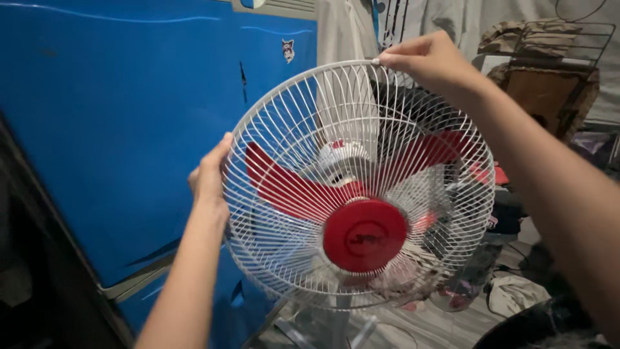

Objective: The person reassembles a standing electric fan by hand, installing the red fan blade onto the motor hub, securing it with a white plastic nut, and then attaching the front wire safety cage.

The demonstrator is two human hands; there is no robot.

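Both hands grip the white front grille (310, 213) held up before the red fan blades (290, 187): left hand (208, 178) clenched on its left rim, right hand (429, 61) pinching the top; keep it level and centred.

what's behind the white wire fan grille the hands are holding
Through the white wire grille show red fan blades and the whitish motor housing. The grille's red centre cap covers the blade hub, so that cannot be seen.
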